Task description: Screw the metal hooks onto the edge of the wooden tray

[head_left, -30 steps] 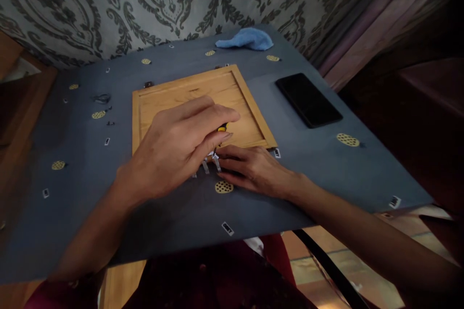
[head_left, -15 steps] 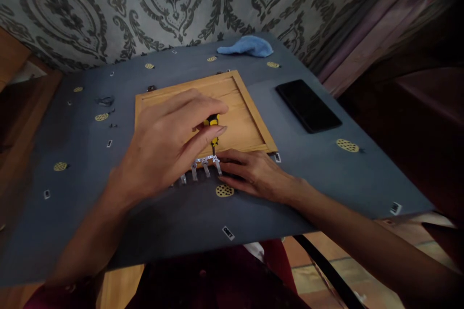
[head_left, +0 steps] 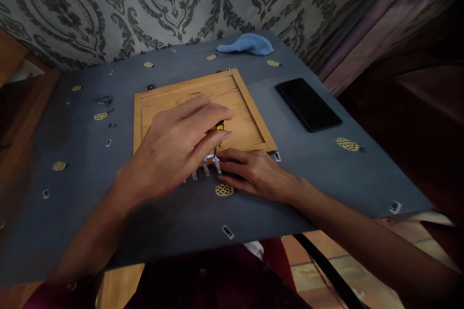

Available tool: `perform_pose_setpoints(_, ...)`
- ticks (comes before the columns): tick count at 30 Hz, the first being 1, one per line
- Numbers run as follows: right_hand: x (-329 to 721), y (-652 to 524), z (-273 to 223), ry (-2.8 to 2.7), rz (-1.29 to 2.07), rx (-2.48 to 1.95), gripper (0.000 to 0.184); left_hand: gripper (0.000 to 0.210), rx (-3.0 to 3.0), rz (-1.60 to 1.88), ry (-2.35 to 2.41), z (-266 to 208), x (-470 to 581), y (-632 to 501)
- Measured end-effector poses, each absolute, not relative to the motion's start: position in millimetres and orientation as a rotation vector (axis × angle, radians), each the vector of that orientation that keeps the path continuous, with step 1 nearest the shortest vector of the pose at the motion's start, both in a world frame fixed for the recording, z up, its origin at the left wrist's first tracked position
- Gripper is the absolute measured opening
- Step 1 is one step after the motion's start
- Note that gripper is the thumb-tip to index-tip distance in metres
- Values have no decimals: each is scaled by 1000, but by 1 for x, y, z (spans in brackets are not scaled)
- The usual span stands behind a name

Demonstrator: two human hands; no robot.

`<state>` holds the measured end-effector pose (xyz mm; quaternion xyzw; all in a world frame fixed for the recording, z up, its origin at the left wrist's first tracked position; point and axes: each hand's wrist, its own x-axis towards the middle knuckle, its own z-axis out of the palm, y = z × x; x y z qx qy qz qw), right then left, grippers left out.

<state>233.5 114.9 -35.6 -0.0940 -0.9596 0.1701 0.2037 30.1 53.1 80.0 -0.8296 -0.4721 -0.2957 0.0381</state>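
My left hand (head_left: pixel 177 145) is closed around the yellow and black handle of a screwdriver (head_left: pixel 219 128), which stands nearly upright. The shaft points down at the right end of a shiny metal hook rack (head_left: pixel 206 169). That rack lies along the near edge of a framed wooden panel (head_left: pixel 250 120), its hooks pointing towards me; my left hand hides part of it. My right hand (head_left: pixel 253 174) rests low beside the panel's near edge, fingertips and thumb holding the rack's right end. The screw, if there is one, is too small to make out.
A black phone (head_left: pixel 308 105) lies right of the panel, and a blue cloth (head_left: pixel 246 45) at the table's back. Small pliers (head_left: pixel 103 100) and small dark pieces (head_left: pixel 112 125) lie to the left. The patterned tablecloth (head_left: pixel 362 178) ends near my body.
My left hand has shifted slightly right and turned with the screwdriver, whose handle now leans a little to the right. My right hand stays in place at the rack.
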Motion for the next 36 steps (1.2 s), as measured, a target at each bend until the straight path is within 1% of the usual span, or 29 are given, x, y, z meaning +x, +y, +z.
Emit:
perform_pose_setpoints(9, 233, 114, -34, -2676, 490, -271, 26, 14, -2570, -857, -1433, 77, 31, 53)
perform_pose_setpoints(15, 232, 115, -35, -2676, 478, -266, 27, 15, -2571, -895, -1410, 75, 32, 53)
perform_pose_setpoints(26, 232, 115, -35, -2696, 510, -287, 27, 9, -2541, -894, -1462, 75, 33, 53)
perform_pose_setpoints(36, 233, 114, -36, -2681, 506, -274, 26, 7, -2538, -857, -1468, 76, 33, 53)
